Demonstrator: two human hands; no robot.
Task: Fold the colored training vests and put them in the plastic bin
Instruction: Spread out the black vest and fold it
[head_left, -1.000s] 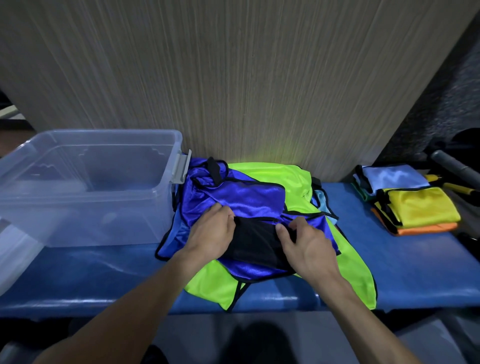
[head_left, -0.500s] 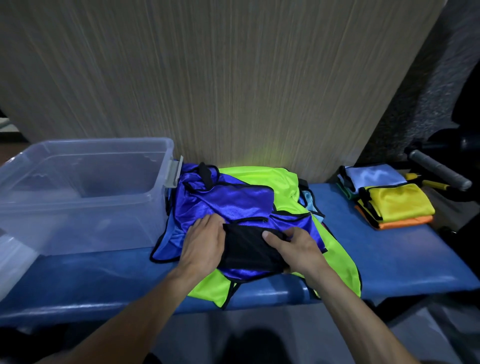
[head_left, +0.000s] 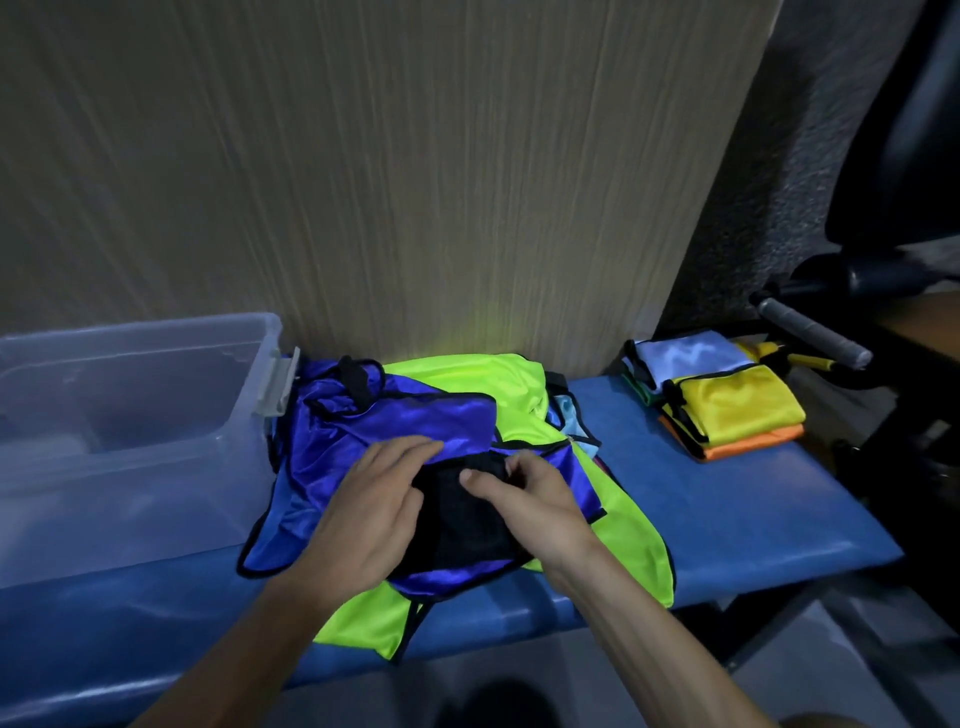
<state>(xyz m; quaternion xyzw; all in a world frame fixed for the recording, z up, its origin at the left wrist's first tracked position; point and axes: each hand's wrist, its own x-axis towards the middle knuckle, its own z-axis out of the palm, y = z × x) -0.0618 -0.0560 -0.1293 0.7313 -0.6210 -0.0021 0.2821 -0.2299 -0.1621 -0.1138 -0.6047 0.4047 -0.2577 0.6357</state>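
Observation:
A pile of unfolded vests lies on the blue bench (head_left: 727, 519): a shiny blue vest (head_left: 405, 421) on top of a neon green vest (head_left: 613, 540), with a black mesh vest (head_left: 462, 525) in front. My left hand (head_left: 363, 514) rests flat with straight fingers on the blue vest and the black vest's left edge. My right hand (head_left: 530, 499) pinches the black vest's upper edge with curled fingers and thumb. A clear plastic bin (head_left: 130, 415) stands at the left, touching the pile.
A stack of folded vests (head_left: 722, 400), light blue, yellow and orange, sits at the bench's right end. A wood-grain panel rises behind the bench. Dark equipment with a grey-wrapped handle (head_left: 810, 332) stands to the right. A bit of light blue fabric (head_left: 571, 421) peeks from under the pile.
My right hand has moved left and curled onto the black vest's upper edge. My left hand has stayed flat on the pile. The camera has tilted and shifted slightly left.

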